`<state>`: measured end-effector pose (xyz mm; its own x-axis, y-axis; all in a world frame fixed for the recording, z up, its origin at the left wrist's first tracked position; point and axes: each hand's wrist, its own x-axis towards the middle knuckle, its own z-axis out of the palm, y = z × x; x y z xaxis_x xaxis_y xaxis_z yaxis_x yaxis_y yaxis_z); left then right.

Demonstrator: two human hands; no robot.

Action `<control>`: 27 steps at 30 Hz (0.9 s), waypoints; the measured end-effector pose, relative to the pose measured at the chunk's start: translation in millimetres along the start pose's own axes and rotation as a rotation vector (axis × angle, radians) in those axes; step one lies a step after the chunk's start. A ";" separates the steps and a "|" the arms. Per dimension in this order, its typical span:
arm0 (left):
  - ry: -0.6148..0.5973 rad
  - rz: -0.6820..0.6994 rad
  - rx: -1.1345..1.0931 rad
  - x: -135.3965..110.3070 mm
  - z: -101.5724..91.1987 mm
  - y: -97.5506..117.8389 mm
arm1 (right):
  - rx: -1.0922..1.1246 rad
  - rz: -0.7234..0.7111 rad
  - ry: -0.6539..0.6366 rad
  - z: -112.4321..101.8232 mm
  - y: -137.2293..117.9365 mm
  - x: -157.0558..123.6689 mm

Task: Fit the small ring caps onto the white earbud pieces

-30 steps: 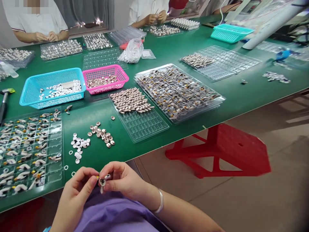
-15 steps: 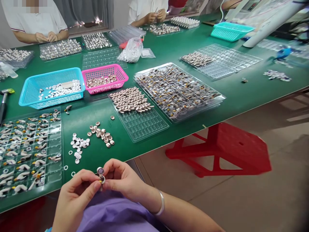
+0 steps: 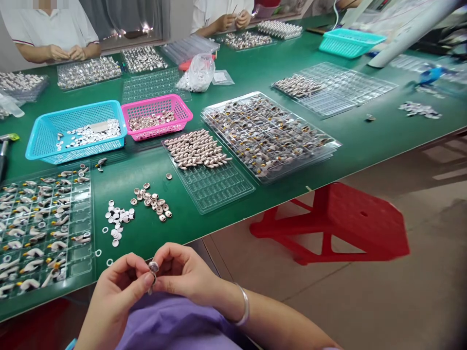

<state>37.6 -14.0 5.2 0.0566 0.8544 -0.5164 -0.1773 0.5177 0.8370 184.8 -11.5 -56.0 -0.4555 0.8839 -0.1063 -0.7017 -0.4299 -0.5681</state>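
Close to my body, below the table's front edge, I hold a small figurine part (image 3: 153, 267) with a round, shiny, greyish end. My left hand (image 3: 122, 287) pinches it from the left between thumb and fingertips. From the other side, the thumb and bent fingers of my right hand (image 3: 184, 270) close on the same part. Much of it is hidden behind my fingertips. On the green table ahead lie loose white discs (image 3: 118, 218) and small pinkish cups (image 3: 155, 201). To the left, a clear compartment tray (image 3: 80, 248) carries rows of white curved pieces with yellow tips.
A blue basket (image 3: 40, 141) and a pink basket (image 3: 178, 127) hold small parts. Filled trays (image 3: 270, 131) and a tray of pinkish pieces (image 3: 219, 194) stand mid-table. A red stool (image 3: 365, 218) is at the right. Two people (image 3: 54, 29) work across the table.
The held part has turned and lowered slightly between my fingertips, its round end now closer to my left fingers. The view has shifted a little.
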 end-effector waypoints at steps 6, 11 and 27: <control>-0.073 0.136 0.172 5.5 -17.1 -12.0 | -0.059 0.023 0.029 -2.3 -1.5 -1.0; -0.090 0.293 0.446 8.5 -30.7 -13.8 | -0.238 -0.005 -0.043 -5.5 -10.5 -1.7; -0.090 1.234 1.096 1.7 -26.7 -0.3 | -0.423 0.104 -0.021 0.9 -23.4 -1.3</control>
<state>11.5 -13.9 -0.6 0.4768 0.7274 0.4935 0.5755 -0.6827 0.4503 201.3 -2.7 -41.8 -0.5260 0.8341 -0.1662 -0.3676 -0.3992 -0.8400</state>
